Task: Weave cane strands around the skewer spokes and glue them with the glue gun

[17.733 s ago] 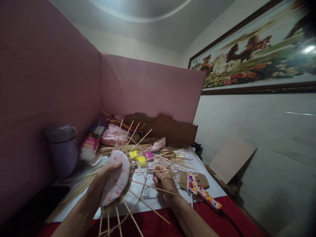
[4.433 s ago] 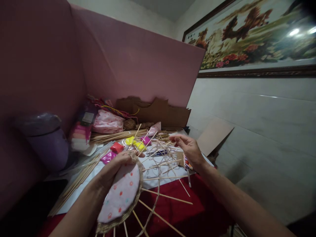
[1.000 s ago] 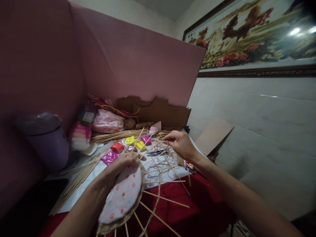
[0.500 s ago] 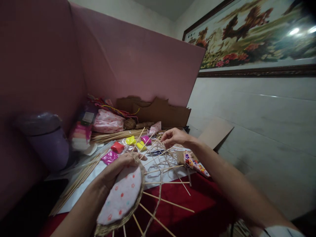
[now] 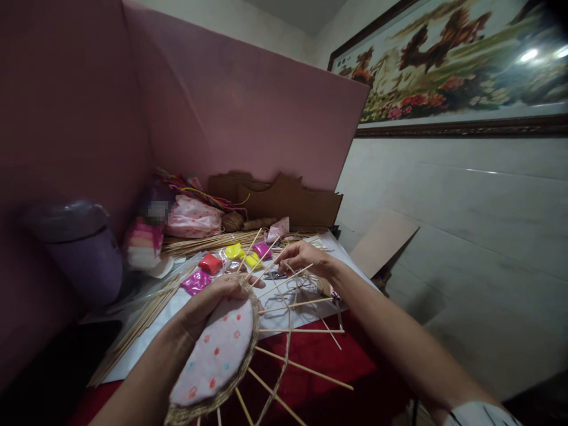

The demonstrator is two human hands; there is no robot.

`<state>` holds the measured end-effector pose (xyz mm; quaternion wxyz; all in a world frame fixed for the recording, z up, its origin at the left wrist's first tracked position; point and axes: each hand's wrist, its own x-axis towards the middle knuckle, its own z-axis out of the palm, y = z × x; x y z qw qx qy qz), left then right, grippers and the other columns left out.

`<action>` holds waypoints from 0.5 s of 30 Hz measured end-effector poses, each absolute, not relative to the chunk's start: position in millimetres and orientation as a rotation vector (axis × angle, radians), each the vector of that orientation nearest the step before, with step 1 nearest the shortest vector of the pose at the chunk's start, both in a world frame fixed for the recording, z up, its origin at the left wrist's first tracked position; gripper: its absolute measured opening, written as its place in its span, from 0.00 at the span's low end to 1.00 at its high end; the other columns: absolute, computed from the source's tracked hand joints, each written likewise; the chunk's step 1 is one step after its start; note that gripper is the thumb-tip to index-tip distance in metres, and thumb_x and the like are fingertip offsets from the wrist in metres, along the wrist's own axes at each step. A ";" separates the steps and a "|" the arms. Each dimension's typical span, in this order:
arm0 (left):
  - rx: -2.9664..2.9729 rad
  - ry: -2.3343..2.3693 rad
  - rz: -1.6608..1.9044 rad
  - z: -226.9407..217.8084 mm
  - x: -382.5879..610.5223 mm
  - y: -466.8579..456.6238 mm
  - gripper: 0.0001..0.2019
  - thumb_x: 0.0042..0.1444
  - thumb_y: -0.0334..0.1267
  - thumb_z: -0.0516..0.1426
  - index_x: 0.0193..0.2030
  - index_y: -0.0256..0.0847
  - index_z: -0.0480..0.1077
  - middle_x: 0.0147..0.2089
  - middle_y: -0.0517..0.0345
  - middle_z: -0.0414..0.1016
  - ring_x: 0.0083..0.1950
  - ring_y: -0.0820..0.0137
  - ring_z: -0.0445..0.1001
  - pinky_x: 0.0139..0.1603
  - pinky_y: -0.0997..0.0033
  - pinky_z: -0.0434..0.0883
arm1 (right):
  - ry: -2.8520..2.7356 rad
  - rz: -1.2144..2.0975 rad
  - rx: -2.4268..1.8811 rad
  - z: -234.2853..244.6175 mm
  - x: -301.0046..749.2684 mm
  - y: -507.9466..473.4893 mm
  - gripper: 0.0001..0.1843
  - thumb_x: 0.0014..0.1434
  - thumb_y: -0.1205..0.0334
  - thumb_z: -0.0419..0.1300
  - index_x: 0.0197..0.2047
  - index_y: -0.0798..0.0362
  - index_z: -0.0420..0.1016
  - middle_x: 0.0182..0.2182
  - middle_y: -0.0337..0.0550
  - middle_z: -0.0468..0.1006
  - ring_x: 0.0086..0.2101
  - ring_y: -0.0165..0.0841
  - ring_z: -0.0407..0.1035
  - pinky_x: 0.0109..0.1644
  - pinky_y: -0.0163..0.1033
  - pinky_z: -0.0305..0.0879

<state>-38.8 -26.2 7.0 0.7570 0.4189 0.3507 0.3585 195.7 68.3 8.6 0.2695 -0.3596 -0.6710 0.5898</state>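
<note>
My left hand [image 5: 208, 303] grips the rim of a round basket base [image 5: 217, 358] covered in pink dotted fabric, edged with woven twine. Thin wooden sticks [image 5: 304, 368] stick out from the base like spokes. A twine strand [image 5: 284, 355] hangs from the rim between the spokes. My right hand [image 5: 302, 258] reaches past the upper spokes, fingers pinched together on the twine near the sticks.
A white sheet [image 5: 284, 310] on a red cloth [image 5: 337, 378] holds coloured clay packs [image 5: 231, 257], a bundle of long sticks [image 5: 208, 242], a twine ball [image 5: 233, 222] and cardboard pieces [image 5: 284, 201]. A purple lidded pot [image 5: 75, 248] stands left. Pink boards [image 5: 248, 118] wall the back.
My right hand has drawn back leftward and nearer to the spokes, pulling the twine along. The basket base in my left hand has tilted slightly lower.
</note>
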 end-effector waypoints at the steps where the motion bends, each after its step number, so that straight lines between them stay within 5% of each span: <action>1: 0.909 0.758 0.778 7.1 -38.8 -26.2 0.17 0.41 0.28 0.53 0.41 0.33 0.69 0.26 0.49 0.76 0.26 0.67 0.73 0.27 0.71 0.68 | -1.782 1.598 -0.964 5.7 195.3 69.0 0.18 0.40 0.60 0.68 0.36 0.59 0.78 0.25 0.44 0.78 0.25 0.29 0.70 0.31 0.35 0.64; 7: 0.880 0.736 0.787 8.2 -38.5 -25.9 0.19 0.40 0.28 0.54 0.43 0.33 0.70 0.25 0.50 0.76 0.27 0.65 0.74 0.27 0.71 0.69 | -1.782 1.592 -0.956 -6.2 177.8 56.0 0.16 0.41 0.58 0.68 0.32 0.59 0.79 0.24 0.43 0.78 0.26 0.29 0.70 0.32 0.35 0.64; 15: 0.883 0.753 0.801 10.0 -38.5 -27.5 0.18 0.41 0.28 0.54 0.42 0.33 0.70 0.27 0.49 0.77 0.26 0.66 0.74 0.27 0.71 0.68 | -1.718 1.665 -1.048 5.4 213.1 47.8 0.20 0.38 0.68 0.68 0.39 0.56 0.78 0.40 0.47 0.78 0.39 0.33 0.70 0.46 0.39 0.63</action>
